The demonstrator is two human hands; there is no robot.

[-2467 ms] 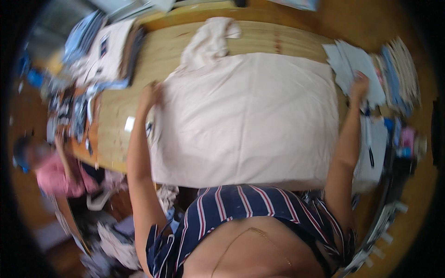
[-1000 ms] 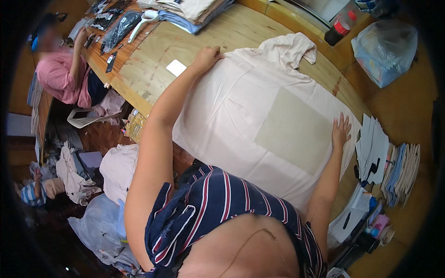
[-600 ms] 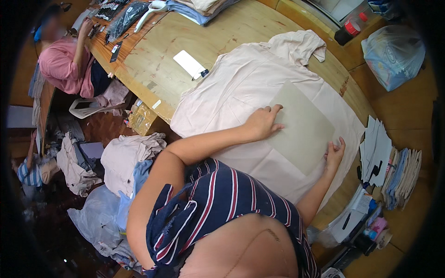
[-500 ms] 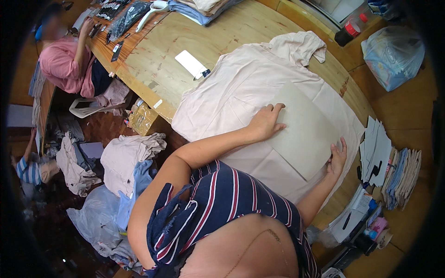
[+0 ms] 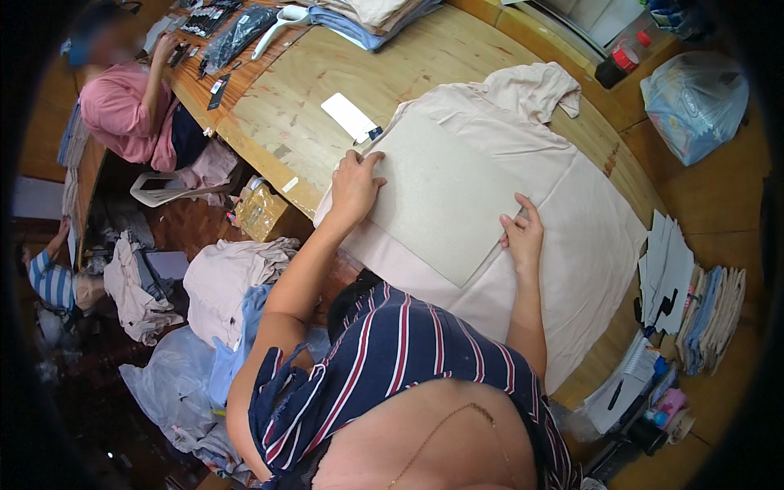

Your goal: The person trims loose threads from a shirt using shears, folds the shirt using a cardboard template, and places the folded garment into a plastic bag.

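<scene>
Cardboard sheet (image 5: pixel 445 192) lies flat on the pale shirt (image 5: pixel 572 220) on my table (image 5: pixel 318 73).
My left hand (image 5: pixel 355 184) and right hand (image 5: pixel 523 233) press its edges, fingers spread open.

Pale pink-beige garment (image 5: pixel 572 220) under a grey-beige cardboard sheet (image 5: pixel 445 196). Light tan wooden table (image 5: pixel 327 65). White rectangular card (image 5: pixel 349 117). Navy top (image 5: pixel 408 367) striped red and white. Pink shirt (image 5: pixel 122 114) on another person. Red-capped dark bottle (image 5: pixel 614 67).
</scene>
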